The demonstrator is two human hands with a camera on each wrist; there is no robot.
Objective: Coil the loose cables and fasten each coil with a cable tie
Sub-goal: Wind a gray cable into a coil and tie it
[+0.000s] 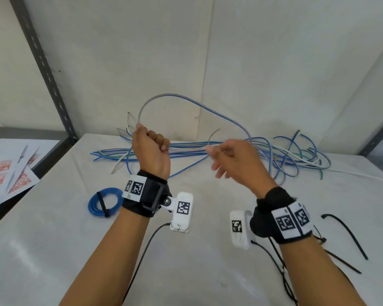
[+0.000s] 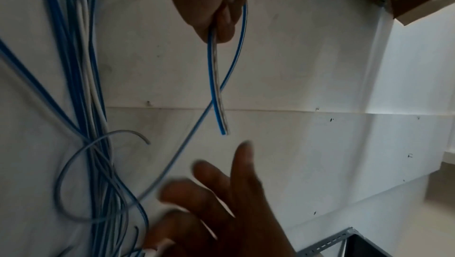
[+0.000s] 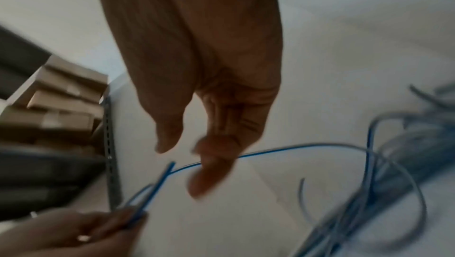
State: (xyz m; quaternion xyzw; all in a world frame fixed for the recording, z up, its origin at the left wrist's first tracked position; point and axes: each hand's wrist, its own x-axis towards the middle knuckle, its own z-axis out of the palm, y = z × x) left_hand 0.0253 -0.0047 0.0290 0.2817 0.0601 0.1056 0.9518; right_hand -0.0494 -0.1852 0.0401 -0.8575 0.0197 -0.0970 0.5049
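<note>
My left hand (image 1: 152, 146) is held above the table as a fist and grips a blue-and-grey cable (image 1: 186, 100) near its end. The cable arcs up and over to the right into the loose cable pile (image 1: 274, 155). In the left wrist view the left hand (image 2: 216, 17) pinches the cable (image 2: 214, 78), and a short free end hangs from it. My right hand (image 1: 228, 160) hovers beside it with fingers spread and holds nothing. In the right wrist view a fingertip of the right hand (image 3: 197, 154) is at the cable (image 3: 295, 147). A blue coil (image 1: 105, 202), fastened with a black tie, lies at the left.
Loose black cable ties (image 1: 345, 235) lie on the white table at the right. Printed sheets (image 1: 0, 173) cover a lower surface at the left, beside a metal shelf upright (image 1: 44, 69). Cardboard boxes (image 3: 56, 105) sit on the shelving. A white wall stands right behind the pile.
</note>
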